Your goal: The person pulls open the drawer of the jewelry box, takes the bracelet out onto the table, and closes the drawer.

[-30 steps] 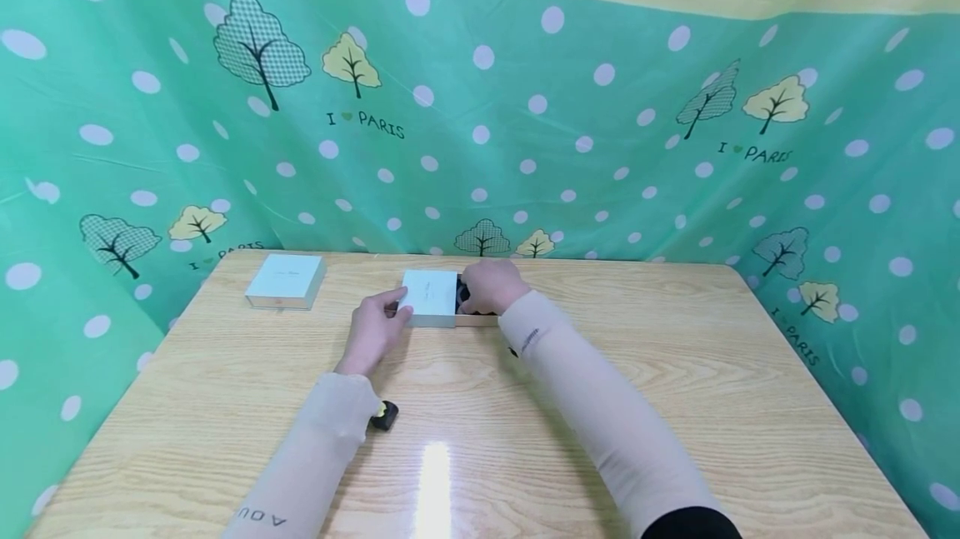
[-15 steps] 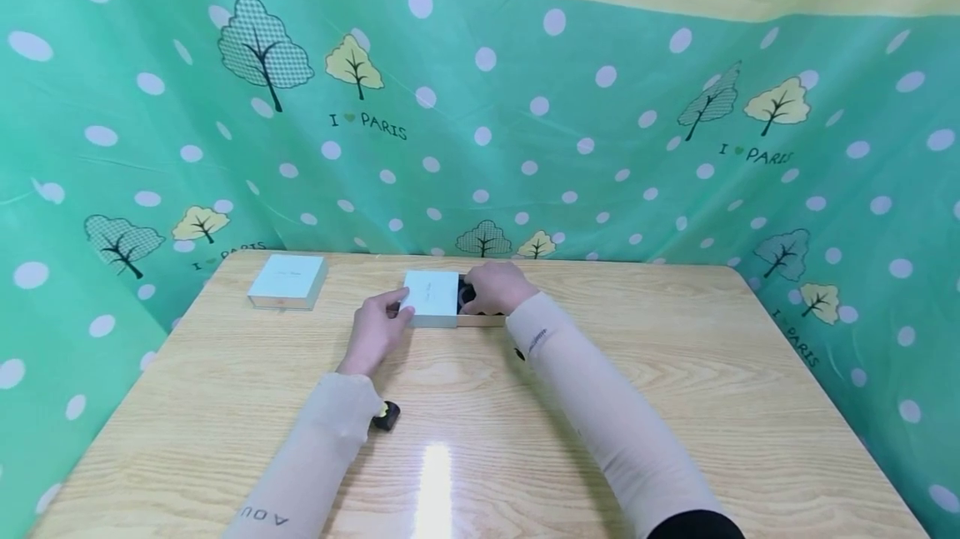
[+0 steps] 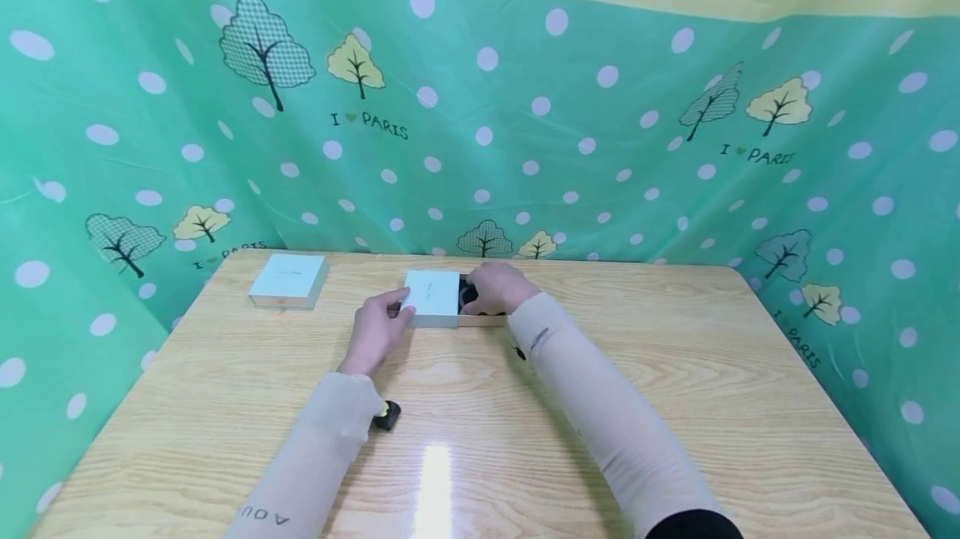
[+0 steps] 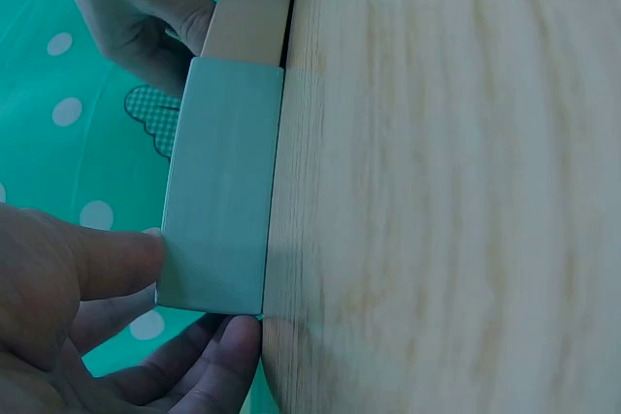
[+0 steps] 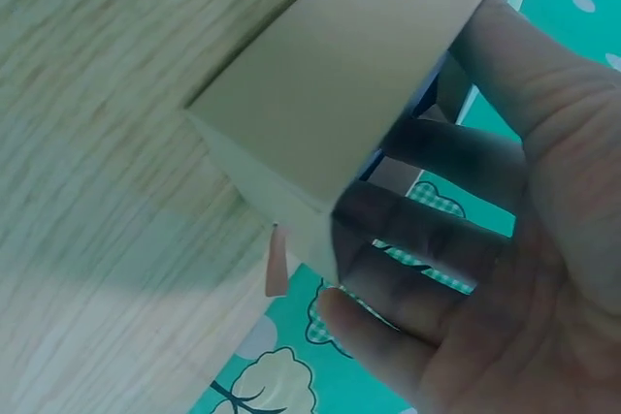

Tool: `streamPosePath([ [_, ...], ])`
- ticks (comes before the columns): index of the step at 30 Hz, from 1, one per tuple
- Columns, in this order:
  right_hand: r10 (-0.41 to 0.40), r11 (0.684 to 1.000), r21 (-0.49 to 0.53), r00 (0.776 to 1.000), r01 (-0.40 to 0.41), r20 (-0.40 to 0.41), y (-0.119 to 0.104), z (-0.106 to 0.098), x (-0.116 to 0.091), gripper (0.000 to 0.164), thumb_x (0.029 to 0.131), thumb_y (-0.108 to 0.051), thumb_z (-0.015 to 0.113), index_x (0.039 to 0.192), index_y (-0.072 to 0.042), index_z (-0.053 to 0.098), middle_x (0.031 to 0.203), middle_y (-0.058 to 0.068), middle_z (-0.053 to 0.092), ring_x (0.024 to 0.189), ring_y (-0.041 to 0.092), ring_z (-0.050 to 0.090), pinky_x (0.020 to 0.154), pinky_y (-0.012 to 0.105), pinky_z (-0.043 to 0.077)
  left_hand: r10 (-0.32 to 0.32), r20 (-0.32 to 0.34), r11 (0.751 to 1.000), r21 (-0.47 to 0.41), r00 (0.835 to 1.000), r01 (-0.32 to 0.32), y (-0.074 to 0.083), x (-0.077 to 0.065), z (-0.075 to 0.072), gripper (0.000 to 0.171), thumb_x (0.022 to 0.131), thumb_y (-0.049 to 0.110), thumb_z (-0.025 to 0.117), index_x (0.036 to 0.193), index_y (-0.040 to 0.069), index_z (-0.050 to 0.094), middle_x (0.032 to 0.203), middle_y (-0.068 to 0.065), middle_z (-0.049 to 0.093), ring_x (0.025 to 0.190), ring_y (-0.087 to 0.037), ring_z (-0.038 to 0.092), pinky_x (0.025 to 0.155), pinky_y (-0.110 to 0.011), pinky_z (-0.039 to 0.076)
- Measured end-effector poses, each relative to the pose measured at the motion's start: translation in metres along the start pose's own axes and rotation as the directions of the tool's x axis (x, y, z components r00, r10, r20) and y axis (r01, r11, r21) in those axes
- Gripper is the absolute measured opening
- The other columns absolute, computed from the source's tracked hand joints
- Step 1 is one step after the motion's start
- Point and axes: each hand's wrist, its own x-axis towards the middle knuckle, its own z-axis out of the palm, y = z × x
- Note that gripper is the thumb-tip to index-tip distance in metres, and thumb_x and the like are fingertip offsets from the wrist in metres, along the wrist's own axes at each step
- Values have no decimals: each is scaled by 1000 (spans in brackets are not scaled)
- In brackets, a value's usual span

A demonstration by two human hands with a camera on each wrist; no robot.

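Observation:
A light blue sliding gift box (image 3: 432,296) lies on the table, its tan inner drawer (image 3: 478,321) pulled partly out to the right. My left hand (image 3: 372,332) holds the sleeve's left end, thumb on the upper edge and fingers at the end face in the left wrist view. The right hand (image 3: 497,287) reaches over the drawer, thumb and fingers dipping inside. Something dark (image 3: 466,292) shows in the drawer beside the thumb; its kind is unclear, and whether the fingers grip it is hidden. A pink ribbon tab (image 5: 277,261) hangs from the drawer's end.
A second light blue box (image 3: 289,276), shut, sits at the table's back left. The wooden table (image 3: 480,422) ends at a green dotted curtain (image 3: 525,147) close behind the boxes. A small black device (image 3: 387,415) is at the left cuff.
My right hand has shifted slightly to the right, and slightly more of the drawer shows. The left hand stays on the sleeve.

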Motion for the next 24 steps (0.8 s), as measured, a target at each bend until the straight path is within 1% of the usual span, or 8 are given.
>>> streamPosePath([
  [3,1,1000,3,1000,-1,14,0,-1,-1,51,84,-50,68,123,-18,64,112,1,62,97,17,55,86,34,48,9,-1,1000,6,1000,-9,1,0,0,44,98,19,55,140,8,48,130,-20,55,118,-31,53,96,-43,46],
  [11,17,999,51,1000,-18,19,2,1,2,51,82,-50,70,122,-19,64,108,-3,64,92,15,55,83,32,48,4,2,1000,-2,1000,-4,-1,0,0,45,98,19,54,141,8,47,130,-20,55,118,-31,53,95,-43,47],
  [16,17,999,50,1000,-18,25,0,-1,0,52,84,-49,69,124,-17,63,111,0,64,94,16,55,84,33,49,9,-1,1000,0,1000,-9,-1,-1,0,45,98,19,55,141,8,47,130,-20,55,118,-31,53,95,-43,47],
  [20,27,997,70,999,-30,31,0,-1,1,53,84,-49,69,125,-17,62,115,1,63,96,16,55,85,34,48,12,-5,1000,2,1000,-12,-1,0,0,45,98,19,55,140,7,48,129,-21,56,117,-31,54,94,-43,47],
  [24,25,995,97,999,-28,24,1,1,2,51,84,-47,71,124,-16,63,113,1,63,94,15,55,83,33,48,17,-7,1000,6,1000,-17,-1,0,1,45,98,19,55,140,7,47,129,-21,56,117,-32,54,94,-43,47],
])
